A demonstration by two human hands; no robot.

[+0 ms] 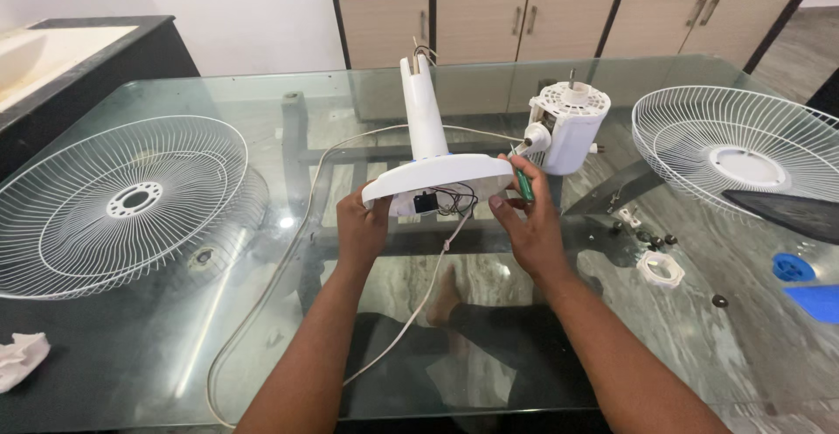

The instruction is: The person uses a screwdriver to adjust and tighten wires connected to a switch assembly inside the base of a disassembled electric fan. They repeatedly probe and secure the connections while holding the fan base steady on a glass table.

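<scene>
A white fan base with its upright stand is tilted up over the glass table, its open underside with dark wires and a small black part facing me. My left hand grips the base's left rim. My right hand steadies the right rim while holding a green-handled screwdriver. A white power cord runs from the base across the table toward me.
A white fan motor housing stands just right of the base. Wire fan grilles lie at left and right. Small screws, a white plastic nut, blue parts and a dark flat item sit at right. A crumpled cloth lies at the left.
</scene>
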